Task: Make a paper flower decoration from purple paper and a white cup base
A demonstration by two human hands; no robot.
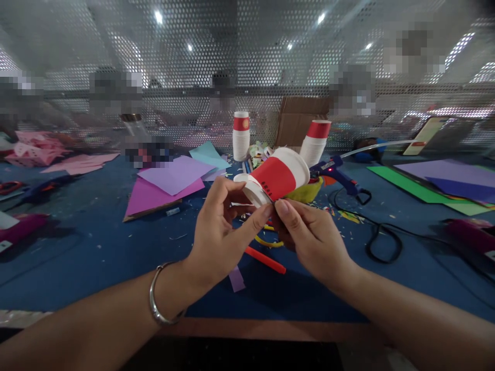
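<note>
A red and white paper cup [276, 178] lies tilted between my hands, above the table, its wide white end up to the right. Dark marks are printed on the red band. My left hand [220, 232] is closed around the narrower white end at the left, thumb below and fingers behind. My right hand [313, 234] pinches thumb and fingers together at the cup's lower edge; a small dark bit shows by the fingertips, too little to name. Beneath the hands are an orange-red pen-like stick [266, 260] and a curved yellow piece [268, 242], partly hidden.
Two cup stacks [241, 141] [315, 141] stand behind. Right of the cup is a blue glue gun [334, 172] with a black cord [382, 242] trailing rightward. Coloured paper lies left [176, 175] and right [444, 183]. A perforated metal screen [247, 62] borders the blue table [116, 273].
</note>
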